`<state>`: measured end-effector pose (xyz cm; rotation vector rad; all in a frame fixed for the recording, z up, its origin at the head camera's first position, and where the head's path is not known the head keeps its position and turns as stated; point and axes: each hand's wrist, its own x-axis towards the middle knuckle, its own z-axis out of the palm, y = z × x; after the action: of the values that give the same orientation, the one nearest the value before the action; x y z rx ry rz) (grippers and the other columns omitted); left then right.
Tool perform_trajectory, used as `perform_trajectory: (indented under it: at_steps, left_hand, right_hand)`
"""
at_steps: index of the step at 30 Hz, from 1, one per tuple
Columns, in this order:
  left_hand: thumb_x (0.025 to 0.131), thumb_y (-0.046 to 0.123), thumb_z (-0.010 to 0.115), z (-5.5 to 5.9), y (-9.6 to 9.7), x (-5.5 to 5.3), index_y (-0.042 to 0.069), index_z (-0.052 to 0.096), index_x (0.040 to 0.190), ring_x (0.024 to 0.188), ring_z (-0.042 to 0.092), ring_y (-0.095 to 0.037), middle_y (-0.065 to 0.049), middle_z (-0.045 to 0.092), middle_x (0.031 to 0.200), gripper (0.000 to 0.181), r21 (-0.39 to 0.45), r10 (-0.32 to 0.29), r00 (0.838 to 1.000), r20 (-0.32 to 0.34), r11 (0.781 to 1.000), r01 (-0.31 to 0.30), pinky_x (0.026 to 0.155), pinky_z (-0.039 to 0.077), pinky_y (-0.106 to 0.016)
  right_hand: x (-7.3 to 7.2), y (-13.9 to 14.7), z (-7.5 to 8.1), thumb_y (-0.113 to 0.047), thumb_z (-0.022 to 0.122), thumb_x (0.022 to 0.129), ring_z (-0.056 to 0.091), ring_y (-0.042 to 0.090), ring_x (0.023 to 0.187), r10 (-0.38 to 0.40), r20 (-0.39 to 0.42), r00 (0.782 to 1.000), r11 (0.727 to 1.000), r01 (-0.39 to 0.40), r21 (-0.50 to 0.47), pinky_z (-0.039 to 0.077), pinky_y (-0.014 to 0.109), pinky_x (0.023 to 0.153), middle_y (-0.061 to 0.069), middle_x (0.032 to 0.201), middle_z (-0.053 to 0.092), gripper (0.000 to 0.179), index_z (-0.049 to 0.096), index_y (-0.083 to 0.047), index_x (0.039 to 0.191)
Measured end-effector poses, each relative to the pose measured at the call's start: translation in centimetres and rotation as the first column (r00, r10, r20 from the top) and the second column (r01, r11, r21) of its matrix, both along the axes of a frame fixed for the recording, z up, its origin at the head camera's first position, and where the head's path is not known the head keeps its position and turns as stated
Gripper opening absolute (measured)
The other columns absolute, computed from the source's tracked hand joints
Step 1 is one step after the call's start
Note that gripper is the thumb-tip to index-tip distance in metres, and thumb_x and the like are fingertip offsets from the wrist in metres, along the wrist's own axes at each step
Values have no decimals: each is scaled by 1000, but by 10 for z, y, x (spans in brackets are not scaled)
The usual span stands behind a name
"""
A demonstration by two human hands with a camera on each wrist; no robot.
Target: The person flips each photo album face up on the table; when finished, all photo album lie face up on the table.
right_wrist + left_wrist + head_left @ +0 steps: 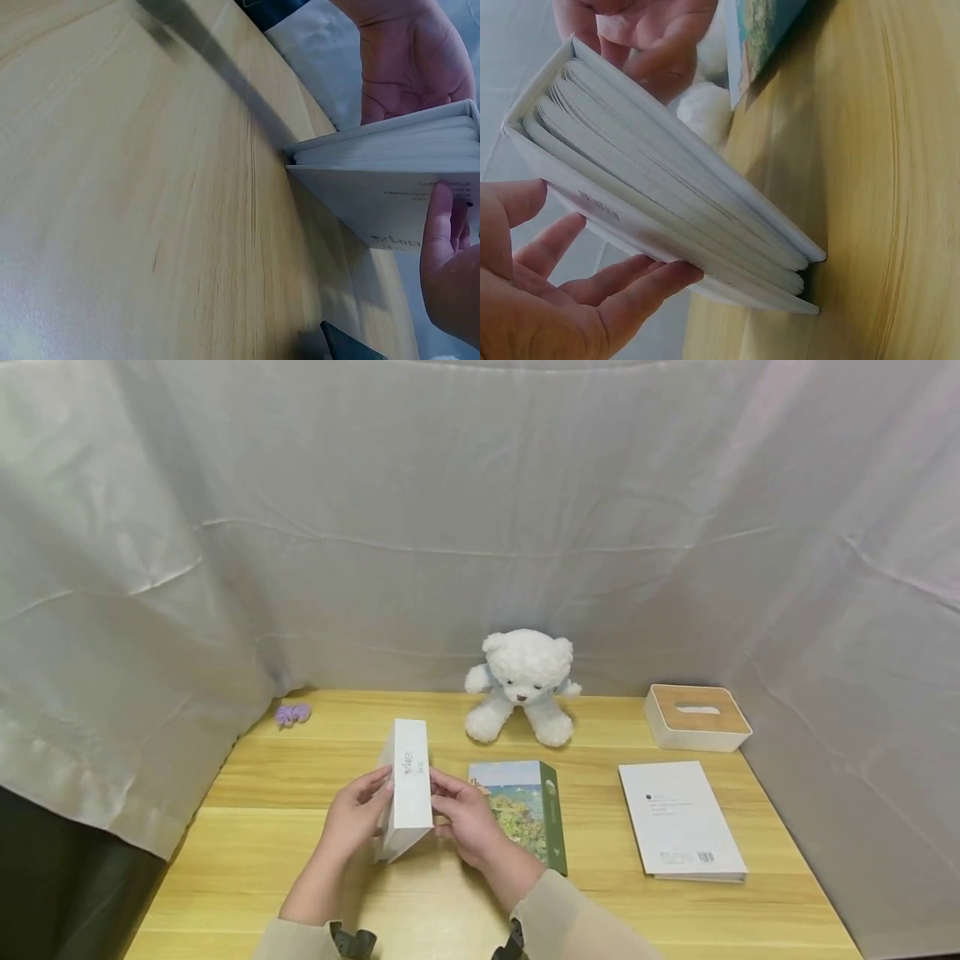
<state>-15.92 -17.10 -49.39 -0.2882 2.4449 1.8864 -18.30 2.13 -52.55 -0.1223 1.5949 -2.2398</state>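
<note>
A thick white hardcover book is held spine up between both hands, its covers slightly spread and its lower edges down at the wooden tabletop. My left hand presses thumb and fingers flat against the left cover; in the left wrist view its fingertips lie along the printed front. On the other side, my right hand touches the opposite cover with extended fingers. Page edges show between the covers in the right wrist view. Just right of the right hand lies a book with a painted landscape cover and green spine.
A white plush bear sits at the table's back. To the right lie another white book and, behind it, a tissue box with a wooden lid. A small purple item is at the back left. Grey curtains surround the table.
</note>
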Motion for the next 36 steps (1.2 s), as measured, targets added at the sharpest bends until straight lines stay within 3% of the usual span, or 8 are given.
perform_trajectory:
  at_steps: [10, 18, 23, 27, 33, 36]
  left_hand:
    - [105, 25, 68, 4, 2, 2, 3, 57, 150, 123, 62, -46, -30, 54, 150, 51, 115, 49, 999, 6, 992, -50, 79, 65, -48]
    - [107, 24, 64, 4, 0, 3, 5, 55, 152, 116, 66, -40, -31, 53, 151, 50, 125, 69, 998, -8, 990, -67, 75, 65, -44]
    - [109, 18, 59, 7, 0, 5, 9, 47, 159, 107, 70, -32, -31, 51, 153, 52, 163, 63, 998, -28, 985, -57, 71, 64, -38]
    - [109, 11, 57, 9, -1, 5, 14, 46, 161, 106, 70, -33, -28, 50, 155, 53, 140, 36, 998, -52, 990, -29, 68, 64, -38]
    - [112, 10, 47, 9, -7, 6, 13, 51, 158, 93, 70, -24, -21, 49, 157, 46, 78, -11, 999, -49, 997, 15, 67, 63, -33]
    - [112, 13, 48, 9, -9, 8, 12, 49, 159, 100, 69, -27, -22, 45, 159, 47, 76, -17, 999, -43, 997, 20, 71, 62, -31]
  right_hand:
    - [2, 0, 0, -9, 59, 107, 69, 14, 91, 46, -13, 999, 999, -46, 6, 59, 29, 73, 7, 121, 66, 53, 49, -12, 159]
    - [5, -4, 4, -14, 58, 109, 71, 19, 97, 80, -9, 997, 997, -80, 20, 62, 48, 90, 15, 128, 65, 54, 45, -12, 161]
    - [5, -7, 5, -18, 58, 110, 70, 18, 101, 70, -21, 997, 993, -68, 91, 60, 50, 93, 15, 134, 65, 51, 48, -12, 160]
    - [5, -11, 3, -16, 55, 111, 70, 20, 103, 53, -54, 997, 992, -47, 119, 62, 49, 90, 17, 137, 63, 48, 50, -14, 159]
    - [7, -16, -1, -19, 53, 112, 68, 27, 111, 88, -87, 992, 980, -70, 187, 62, 49, 90, 18, 142, 61, 47, 50, -17, 159]
    - [8, -16, -2, -24, 54, 112, 68, 31, 116, 115, -91, 989, 967, -91, 236, 61, 52, 92, 18, 142, 62, 48, 50, -17, 160]
